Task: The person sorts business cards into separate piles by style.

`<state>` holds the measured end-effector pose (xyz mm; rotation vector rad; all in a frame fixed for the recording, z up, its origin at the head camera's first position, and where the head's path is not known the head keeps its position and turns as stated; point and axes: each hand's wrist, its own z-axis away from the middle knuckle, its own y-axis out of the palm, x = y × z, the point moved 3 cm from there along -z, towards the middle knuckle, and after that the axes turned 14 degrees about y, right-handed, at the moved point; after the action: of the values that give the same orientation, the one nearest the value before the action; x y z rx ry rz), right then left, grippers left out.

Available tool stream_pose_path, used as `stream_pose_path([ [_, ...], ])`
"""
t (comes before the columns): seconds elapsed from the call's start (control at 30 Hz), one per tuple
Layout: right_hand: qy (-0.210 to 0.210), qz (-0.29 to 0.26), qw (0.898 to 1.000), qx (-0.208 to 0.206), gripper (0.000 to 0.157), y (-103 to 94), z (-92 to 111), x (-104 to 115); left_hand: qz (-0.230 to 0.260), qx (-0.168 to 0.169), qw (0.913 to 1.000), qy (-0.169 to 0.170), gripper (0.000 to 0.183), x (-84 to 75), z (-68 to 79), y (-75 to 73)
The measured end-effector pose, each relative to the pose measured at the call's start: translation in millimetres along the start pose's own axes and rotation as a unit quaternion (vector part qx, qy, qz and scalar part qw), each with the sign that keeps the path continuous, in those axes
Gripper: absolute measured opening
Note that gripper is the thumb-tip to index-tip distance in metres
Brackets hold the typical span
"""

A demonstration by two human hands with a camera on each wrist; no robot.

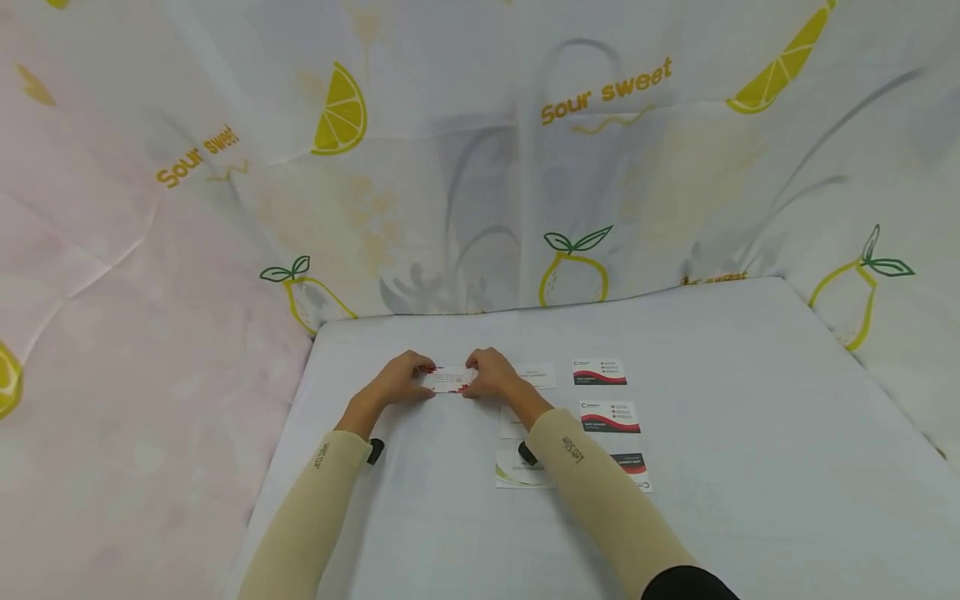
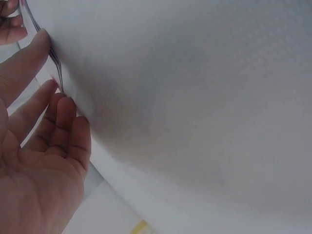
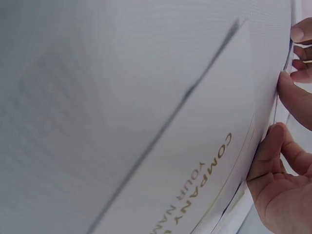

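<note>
Between the two hands, at the table's far left, lie white business cards (image 1: 450,380) with red patterns at the corners and small print. Thin stacked edges show in the left wrist view. My left hand (image 1: 400,379) pinches the cards' left end between thumb and fingers. At the right end, my right hand (image 1: 495,375) grips them the same way. Just right of that hand is a white card (image 1: 537,375) with faint lettering. In the right wrist view, a white card with gold "COMPANY" lettering (image 3: 214,168) lies beside the right hand.
Under the right forearm are another pale card (image 1: 512,425) and one with a green curve (image 1: 517,477), both partly covered. Farther right stand three red-and-black cards in a column: upper (image 1: 599,372), middle (image 1: 610,417) and lower (image 1: 632,465). A lemon-print cloth (image 1: 480,183) hangs behind the white table (image 1: 750,467).
</note>
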<state>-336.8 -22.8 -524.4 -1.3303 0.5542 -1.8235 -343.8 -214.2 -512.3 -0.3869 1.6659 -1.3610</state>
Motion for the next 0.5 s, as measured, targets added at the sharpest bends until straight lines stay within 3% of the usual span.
stream_pose_path([
  [0.5, 0.012, -0.014, 1.000, 0.004, 0.052, 2.0, -1.3, -0.3, 0.017, -0.006, 0.9997, -0.015, 0.049, 0.2, 1.9, 0.6],
])
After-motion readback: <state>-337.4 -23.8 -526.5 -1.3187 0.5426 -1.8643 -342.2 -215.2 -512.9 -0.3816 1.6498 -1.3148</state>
